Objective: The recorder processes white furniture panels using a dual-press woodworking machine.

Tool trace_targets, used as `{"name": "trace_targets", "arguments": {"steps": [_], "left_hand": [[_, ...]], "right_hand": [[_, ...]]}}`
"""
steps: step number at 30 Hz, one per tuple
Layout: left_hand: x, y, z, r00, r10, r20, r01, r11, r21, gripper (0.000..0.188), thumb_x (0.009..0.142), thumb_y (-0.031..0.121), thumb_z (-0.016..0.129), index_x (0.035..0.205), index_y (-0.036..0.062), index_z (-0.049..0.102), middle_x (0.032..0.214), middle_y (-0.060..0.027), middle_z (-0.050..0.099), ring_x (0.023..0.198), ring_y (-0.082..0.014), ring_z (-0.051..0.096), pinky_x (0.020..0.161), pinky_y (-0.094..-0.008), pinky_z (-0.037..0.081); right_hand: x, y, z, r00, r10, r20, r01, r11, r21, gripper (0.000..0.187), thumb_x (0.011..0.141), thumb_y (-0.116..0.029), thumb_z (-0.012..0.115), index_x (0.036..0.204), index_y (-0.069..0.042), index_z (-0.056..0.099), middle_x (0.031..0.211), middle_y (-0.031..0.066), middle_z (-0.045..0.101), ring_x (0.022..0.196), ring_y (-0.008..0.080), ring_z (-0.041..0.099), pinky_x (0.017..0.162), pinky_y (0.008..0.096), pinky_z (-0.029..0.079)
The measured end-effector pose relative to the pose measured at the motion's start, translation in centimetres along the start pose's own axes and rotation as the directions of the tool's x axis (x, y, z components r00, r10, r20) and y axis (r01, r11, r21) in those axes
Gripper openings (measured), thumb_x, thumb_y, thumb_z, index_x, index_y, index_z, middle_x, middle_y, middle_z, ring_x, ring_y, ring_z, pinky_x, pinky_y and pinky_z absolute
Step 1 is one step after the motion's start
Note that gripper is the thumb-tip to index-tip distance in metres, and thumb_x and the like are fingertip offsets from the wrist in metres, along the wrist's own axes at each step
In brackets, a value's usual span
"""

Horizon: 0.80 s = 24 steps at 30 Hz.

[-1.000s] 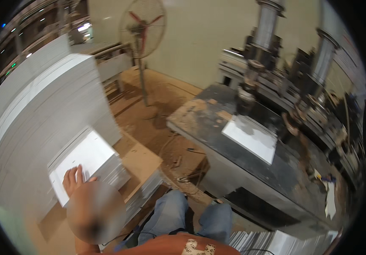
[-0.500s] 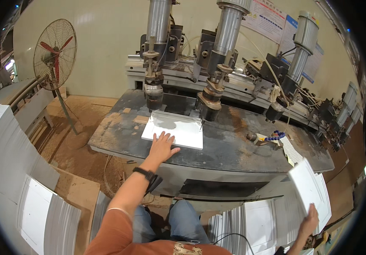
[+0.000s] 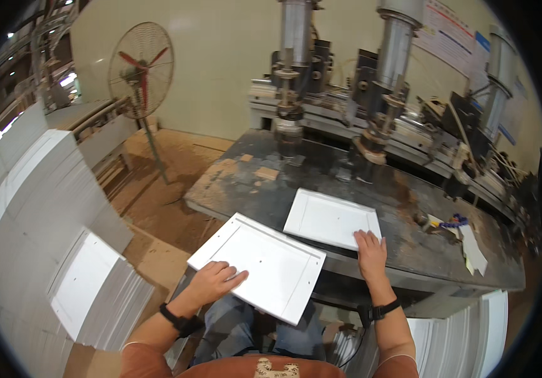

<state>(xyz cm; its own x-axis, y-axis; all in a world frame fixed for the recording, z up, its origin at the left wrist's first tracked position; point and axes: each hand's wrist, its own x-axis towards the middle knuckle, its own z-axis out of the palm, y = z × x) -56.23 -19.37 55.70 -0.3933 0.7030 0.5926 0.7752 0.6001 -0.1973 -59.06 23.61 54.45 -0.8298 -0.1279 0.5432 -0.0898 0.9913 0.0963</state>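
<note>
My left hand [image 3: 216, 281] grips a white rectangular panel [image 3: 274, 264] by its near-left edge, fingers lying over its face. This panel is tilted above my lap in front of the table; grooves run along its borders, and small dark holes show. Closed on the near-right corner of a second white panel [image 3: 331, 217] is my right hand [image 3: 372, 251]. That panel rests on the dark work table [image 3: 233, 195], in front of the vertical drilling heads [image 3: 373, 148]. Its underside and the fingertips under both panels are hidden.
Stacks of white panels stand at left [image 3: 85, 283] and lower right [image 3: 494, 327]. A caged fan [image 3: 142, 69] stands on the dusty floor at back left. Wood scraps [image 3: 266, 173], a blue coiled hose [image 3: 453, 222] and a paper strip [image 3: 472, 249] lie on the table.
My left hand has drawn its panel off the table toward my lap. My right hand has brought another panel from the right onto the table. The view has turned left.
</note>
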Motion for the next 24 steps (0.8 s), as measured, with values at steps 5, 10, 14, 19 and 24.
{"name": "trace_targets", "arguments": {"steps": [5,10,14,19,24], "left_hand": [[-2.6,1.0,-14.3,0.985,-0.082,0.154,0.049,0.977,0.207,0.035,0.074,0.013,0.062,0.108,0.017,0.061,0.088,0.0026,0.057,0.077,-0.0156,0.056,0.061,-0.0273,0.046],[-7.3,4.9,-23.7,0.938,-0.346,0.001,0.273,0.743,0.612,0.028,0.072,0.008,0.063,0.099,0.0135,0.066,0.085,-0.0005,0.061,0.076,-0.018,0.056,0.061,-0.03,0.046],[-10.5,8.1,-26.9,0.761,-0.632,-0.149,0.502,0.427,0.752,0.027,0.074,0.005,0.061,0.1,0.0081,0.066,0.095,-0.0054,0.064,0.083,-0.0229,0.059,0.068,-0.0355,0.047],[-14.9,5.5,-24.6,0.637,-0.733,-0.24,0.607,0.284,0.742,0.032,0.075,0.005,0.06,0.107,0.0079,0.063,0.098,-0.0051,0.063,0.092,-0.0245,0.06,0.075,-0.0361,0.047],[-16.7,3.5,-22.6,0.43,-0.885,-0.179,0.635,0.155,0.757,0.047,0.074,0.025,0.071,0.116,0.0088,0.059,0.104,-0.0061,0.058,0.09,-0.0229,0.053,0.072,-0.0351,0.043]], "right_hand": [[6.2,-0.1,5.9,0.955,0.024,0.296,-0.068,0.988,0.138,0.049,0.087,-0.038,0.059,0.13,-0.015,0.051,0.138,0.0051,0.047,0.132,0.0283,0.037,0.096,0.0598,0.038],[10.3,-2.4,8.9,0.961,-0.053,0.271,-0.009,0.975,0.221,0.048,0.089,-0.039,0.055,0.13,-0.014,0.051,0.138,0.0044,0.048,0.129,0.0292,0.041,0.093,0.0579,0.04],[10.5,-3.3,8.4,0.947,-0.006,0.32,-0.056,0.982,0.182,0.05,0.088,-0.036,0.058,0.132,-0.014,0.048,0.139,0.0059,0.047,0.13,0.031,0.04,0.098,0.0609,0.035],[11.1,-4.6,4.7,0.972,0.0,0.234,-0.039,0.986,0.16,0.051,0.087,-0.031,0.06,0.133,-0.013,0.047,0.139,0.0094,0.046,0.131,0.0328,0.038,0.104,0.0614,0.028],[10.2,-3.1,-0.1,0.985,-0.129,0.116,0.072,0.911,0.406,0.047,0.085,-0.019,0.062,0.129,-0.008,0.051,0.137,0.0142,0.047,0.13,0.0345,0.039,0.107,0.0484,0.03]]}}
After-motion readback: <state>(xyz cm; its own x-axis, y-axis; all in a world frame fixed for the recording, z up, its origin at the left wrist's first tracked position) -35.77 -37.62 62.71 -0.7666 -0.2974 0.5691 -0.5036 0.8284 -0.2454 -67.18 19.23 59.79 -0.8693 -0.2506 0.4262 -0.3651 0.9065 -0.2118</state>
